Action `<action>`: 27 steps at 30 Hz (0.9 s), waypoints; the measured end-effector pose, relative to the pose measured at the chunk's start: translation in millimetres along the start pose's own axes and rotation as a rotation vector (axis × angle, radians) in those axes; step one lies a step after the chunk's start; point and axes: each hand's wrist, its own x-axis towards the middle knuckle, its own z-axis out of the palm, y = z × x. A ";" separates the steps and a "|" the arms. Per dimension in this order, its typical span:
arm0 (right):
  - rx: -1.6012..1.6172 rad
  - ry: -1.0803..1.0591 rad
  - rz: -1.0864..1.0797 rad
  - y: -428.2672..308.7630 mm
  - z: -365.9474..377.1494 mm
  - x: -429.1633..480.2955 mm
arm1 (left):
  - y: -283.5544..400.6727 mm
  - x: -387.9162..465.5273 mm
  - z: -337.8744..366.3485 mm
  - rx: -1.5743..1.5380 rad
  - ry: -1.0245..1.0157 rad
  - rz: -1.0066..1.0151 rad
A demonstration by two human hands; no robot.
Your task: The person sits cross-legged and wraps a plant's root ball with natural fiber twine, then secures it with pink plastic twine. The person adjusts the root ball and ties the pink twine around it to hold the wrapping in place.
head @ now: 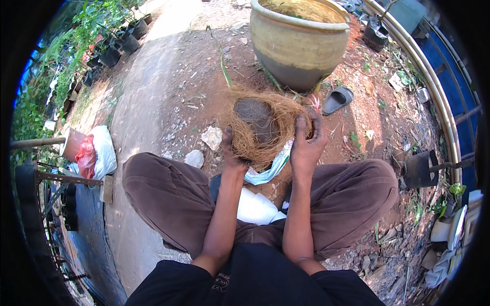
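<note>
Between my two hands is a ragged bundle of brown coconut-like fibre [281, 105], raised above the ground in front of my knees. A dark, rounded mass [256, 114], perhaps soil, shows in its middle, with loose strands across it. My left hand [231, 151] grips the lower left side, its thumb up and the other fingers hidden beneath the fibre. My right hand [309, 137] holds the right side, fingers curled at the edge. Under the bundle, partly covered by it, lies a white and light-blue plastic sack [270, 172].
Beyond the bundle stands a large glazed pot [298, 46], with a grey slipper [338, 100] near its base. Pale stones [194, 158] lie by my left knee. Potted plants [111, 55] line the left side; a bamboo rail [432, 72] runs along the right. A white plastic bag [103, 151] sits left.
</note>
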 end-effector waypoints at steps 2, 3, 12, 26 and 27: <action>0.013 -0.043 -0.046 -3.0 1.1 -3.3 | 0.1 -4.2 -5.2 -0.037 0.007 -0.009; 0.040 -0.092 -0.085 -5.4 0.8 -5.2 | -0.3 -5.4 -7.5 -0.056 0.011 -0.012; -0.029 -0.131 -0.352 -30.2 16.7 -20.6 | -15.2 0.3 -14.1 -0.015 -0.071 0.030; 0.070 -0.336 -0.198 1.6 10.2 -16.4 | -2.3 -19.2 -3.3 -0.041 -0.077 -0.007; 0.254 -0.398 -0.057 4.2 10.0 -19.3 | -1.9 -21.4 -2.5 -0.021 -0.117 -0.013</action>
